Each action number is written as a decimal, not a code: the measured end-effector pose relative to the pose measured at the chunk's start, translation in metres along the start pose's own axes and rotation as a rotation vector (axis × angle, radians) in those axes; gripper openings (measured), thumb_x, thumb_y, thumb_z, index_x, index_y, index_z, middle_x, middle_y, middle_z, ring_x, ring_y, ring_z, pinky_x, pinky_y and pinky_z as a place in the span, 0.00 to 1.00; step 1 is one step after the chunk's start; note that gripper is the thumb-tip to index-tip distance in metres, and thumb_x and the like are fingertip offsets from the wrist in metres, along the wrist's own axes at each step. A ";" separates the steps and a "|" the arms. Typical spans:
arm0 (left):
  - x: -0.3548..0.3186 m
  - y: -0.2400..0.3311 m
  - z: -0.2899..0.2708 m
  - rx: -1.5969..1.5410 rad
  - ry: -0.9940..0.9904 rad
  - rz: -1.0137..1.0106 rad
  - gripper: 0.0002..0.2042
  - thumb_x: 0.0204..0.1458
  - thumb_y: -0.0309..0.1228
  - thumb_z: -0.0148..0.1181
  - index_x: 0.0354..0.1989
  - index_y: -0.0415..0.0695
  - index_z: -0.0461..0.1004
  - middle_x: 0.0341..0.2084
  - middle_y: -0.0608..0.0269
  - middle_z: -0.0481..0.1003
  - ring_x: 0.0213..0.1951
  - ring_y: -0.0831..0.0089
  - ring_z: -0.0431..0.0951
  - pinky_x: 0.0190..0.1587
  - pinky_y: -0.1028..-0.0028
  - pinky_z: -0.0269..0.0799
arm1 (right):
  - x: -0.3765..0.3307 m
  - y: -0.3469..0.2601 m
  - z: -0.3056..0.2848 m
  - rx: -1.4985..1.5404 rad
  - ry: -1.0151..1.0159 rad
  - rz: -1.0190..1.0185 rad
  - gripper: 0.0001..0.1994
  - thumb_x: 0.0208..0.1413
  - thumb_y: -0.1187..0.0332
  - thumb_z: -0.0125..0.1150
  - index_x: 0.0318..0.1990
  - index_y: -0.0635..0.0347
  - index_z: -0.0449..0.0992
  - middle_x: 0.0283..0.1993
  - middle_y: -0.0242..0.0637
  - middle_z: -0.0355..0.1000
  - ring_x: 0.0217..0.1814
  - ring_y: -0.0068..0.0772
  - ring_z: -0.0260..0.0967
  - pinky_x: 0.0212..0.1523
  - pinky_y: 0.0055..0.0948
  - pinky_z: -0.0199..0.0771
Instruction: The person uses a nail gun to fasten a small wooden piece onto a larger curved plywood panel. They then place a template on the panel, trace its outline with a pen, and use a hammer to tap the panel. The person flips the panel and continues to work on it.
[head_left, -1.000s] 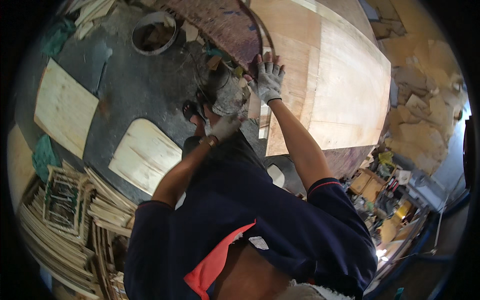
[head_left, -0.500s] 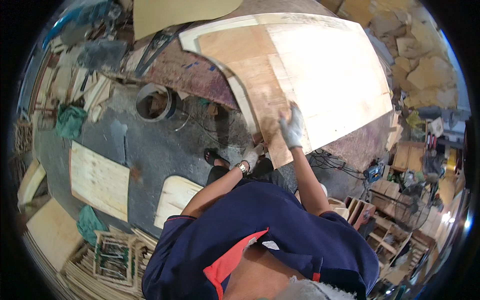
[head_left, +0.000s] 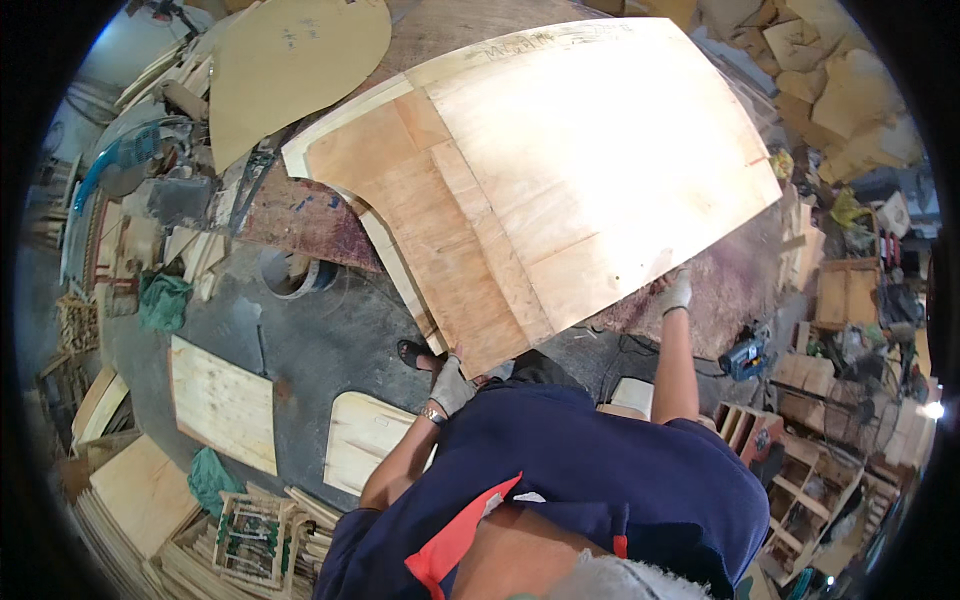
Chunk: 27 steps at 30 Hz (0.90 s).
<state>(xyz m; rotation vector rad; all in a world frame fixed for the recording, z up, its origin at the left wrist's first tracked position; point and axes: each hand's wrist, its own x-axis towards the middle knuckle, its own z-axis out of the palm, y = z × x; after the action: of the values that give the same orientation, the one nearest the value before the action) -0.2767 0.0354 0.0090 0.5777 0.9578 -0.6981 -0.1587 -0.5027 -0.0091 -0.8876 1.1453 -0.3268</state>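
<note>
A large plywood panel (head_left: pixel 590 190), curved along its far edge and cut in a hollow at the left, rests on the reddish worktable (head_left: pixel 715 300). Beneath its left side shows the rim of another pale sheet (head_left: pixel 390 255). My left hand (head_left: pixel 453 388), in a grey-white glove, grips the panel's near left corner close to my body, fingers partly hidden by the edge. Farther right, my gloved right hand (head_left: pixel 675 292) holds the near edge; its fingertips are hard to make out.
A tan rounded sheet (head_left: pixel 295 75) lies at the far left of the table. On the floor are a bucket (head_left: pixel 292 272), a pale board (head_left: pixel 225 405) and a rounded panel (head_left: pixel 365 440). A blue power tool (head_left: pixel 743 358) sits at right, beside wooden racks (head_left: pixel 805 490).
The panel has turned, its left end swinging nearer and leftward. My right hand has left the top face for the near edge at right. My left hand has shifted left with the corner.
</note>
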 end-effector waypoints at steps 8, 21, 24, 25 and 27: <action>-0.030 -0.040 0.035 0.462 0.583 0.643 0.28 0.64 0.59 0.52 0.26 0.45 0.73 0.17 0.66 0.70 0.13 0.77 0.66 0.15 0.73 0.60 | 0.023 -0.015 0.015 -0.268 -0.016 -0.091 0.17 0.64 0.52 0.64 0.26 0.49 0.72 0.21 0.24 0.62 0.21 0.24 0.58 0.23 0.29 0.61; -0.075 0.080 -0.004 1.122 0.943 0.937 0.26 0.64 0.43 0.59 0.59 0.32 0.67 0.53 0.46 0.77 0.54 0.60 0.78 0.55 0.64 0.73 | -0.102 -0.021 0.037 -1.425 -0.326 -0.664 0.19 0.60 0.55 0.63 0.29 0.66 0.73 0.26 0.53 0.74 0.28 0.55 0.73 0.30 0.47 0.68; -0.062 0.150 0.034 0.959 0.635 1.049 0.25 0.65 0.41 0.58 0.61 0.33 0.67 0.54 0.48 0.77 0.53 0.63 0.79 0.56 0.67 0.74 | -0.113 0.005 0.104 -1.270 -0.457 -0.774 0.18 0.60 0.56 0.64 0.35 0.65 0.74 0.30 0.51 0.75 0.34 0.55 0.76 0.35 0.46 0.72; -0.052 0.173 0.048 0.763 0.536 1.003 0.24 0.65 0.43 0.57 0.59 0.35 0.68 0.52 0.50 0.78 0.52 0.61 0.79 0.56 0.66 0.74 | -0.115 0.017 0.128 -1.272 -0.475 -0.901 0.17 0.60 0.55 0.64 0.40 0.63 0.74 0.35 0.50 0.76 0.39 0.54 0.76 0.40 0.46 0.73; -0.027 0.224 0.069 0.495 0.353 0.956 0.24 0.66 0.47 0.54 0.59 0.39 0.68 0.51 0.53 0.78 0.51 0.59 0.79 0.58 0.64 0.73 | -0.117 0.047 0.178 -1.296 -0.541 -1.049 0.20 0.61 0.54 0.63 0.51 0.60 0.73 0.50 0.50 0.75 0.53 0.54 0.72 0.51 0.47 0.73</action>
<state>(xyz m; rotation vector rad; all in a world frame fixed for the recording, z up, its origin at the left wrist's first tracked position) -0.0823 0.1386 0.0944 1.5004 0.6966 0.0558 -0.0579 -0.3199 0.0545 -2.5312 0.1530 -0.1115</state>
